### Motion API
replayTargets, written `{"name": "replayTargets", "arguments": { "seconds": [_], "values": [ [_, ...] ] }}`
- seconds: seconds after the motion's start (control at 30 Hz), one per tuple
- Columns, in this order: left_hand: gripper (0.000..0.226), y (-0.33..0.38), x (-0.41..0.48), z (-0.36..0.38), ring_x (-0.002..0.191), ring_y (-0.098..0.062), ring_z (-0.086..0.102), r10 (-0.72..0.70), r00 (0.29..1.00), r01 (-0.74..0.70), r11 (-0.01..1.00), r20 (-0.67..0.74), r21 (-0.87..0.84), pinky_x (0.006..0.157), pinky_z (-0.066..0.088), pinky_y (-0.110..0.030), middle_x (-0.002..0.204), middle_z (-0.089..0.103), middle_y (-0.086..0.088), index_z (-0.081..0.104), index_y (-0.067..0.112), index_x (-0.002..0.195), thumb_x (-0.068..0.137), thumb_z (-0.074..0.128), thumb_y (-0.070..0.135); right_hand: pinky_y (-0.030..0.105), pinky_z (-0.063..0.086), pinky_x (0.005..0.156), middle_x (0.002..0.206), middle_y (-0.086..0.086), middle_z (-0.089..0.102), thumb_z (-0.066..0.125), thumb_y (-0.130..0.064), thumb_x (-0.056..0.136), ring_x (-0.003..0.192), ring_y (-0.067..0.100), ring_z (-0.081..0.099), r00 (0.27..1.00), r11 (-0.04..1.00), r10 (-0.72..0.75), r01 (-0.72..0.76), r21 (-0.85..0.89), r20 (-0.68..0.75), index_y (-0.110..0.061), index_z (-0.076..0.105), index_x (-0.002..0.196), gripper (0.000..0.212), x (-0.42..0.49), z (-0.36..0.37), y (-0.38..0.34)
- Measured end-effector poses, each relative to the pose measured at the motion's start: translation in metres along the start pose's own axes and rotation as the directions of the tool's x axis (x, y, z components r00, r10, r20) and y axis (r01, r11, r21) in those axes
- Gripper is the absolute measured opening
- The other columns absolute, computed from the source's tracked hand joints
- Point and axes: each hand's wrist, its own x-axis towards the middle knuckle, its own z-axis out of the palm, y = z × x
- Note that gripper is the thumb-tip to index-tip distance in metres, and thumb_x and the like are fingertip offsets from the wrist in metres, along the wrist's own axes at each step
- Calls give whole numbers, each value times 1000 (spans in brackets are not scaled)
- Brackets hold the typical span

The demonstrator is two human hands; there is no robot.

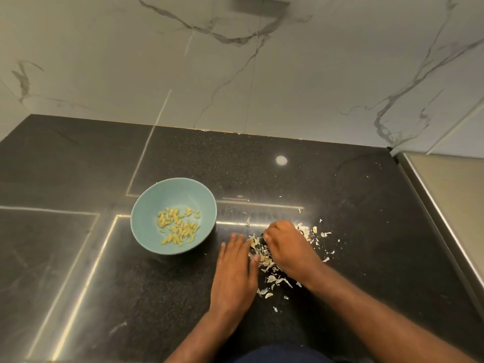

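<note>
We find the husk pile point(260, 251) just right of centre on the dark surface point(366, 231), wedged between both hands. Its long axis runs from upper right to lower centre. The left hand point(235, 268) lies flat and open against it. The right hand point(285, 247) curls over it; we cannot tell if it grips.

Pale teal bowl point(146, 224) of yellow-green seeds point(178, 226); black speckled countertop point(78, 163); whitish husk scraps point(272, 279); white grey-veined marble wall point(314, 74).
</note>
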Motion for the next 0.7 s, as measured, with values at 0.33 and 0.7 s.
{"name": "replayTargets", "arguments": {
  "seconds": [0.33, 0.7],
  "values": [
    [9, -6, -2, -10, 108, 11, 55, -31, 982, -32, 946, -188, -322, 97, 39, -6, 113, 63, 16, 73, 19, 99, 92, 69, 20, 22, 45, 64, 78, -11, 66, 63, -22, 98, 68, 1, 58, 885, 894, 414, -351, 279, -211, -21, 72, 92, 10, -44, -46, 27],
    [20, -9, 2, 3, 130, -17, 49, 141, 985, -142, 990, -99, 3, 117, 25, -33, 133, 61, -3, 74, 16, 109, 91, 70, 24, 29, 49, 87, 99, -5, 66, 60, -25, 99, 93, 8, 55, 971, 977, 205, -196, 84, -124, -17, 72, 111, 19, -54, -2, 2]
  ]
}}
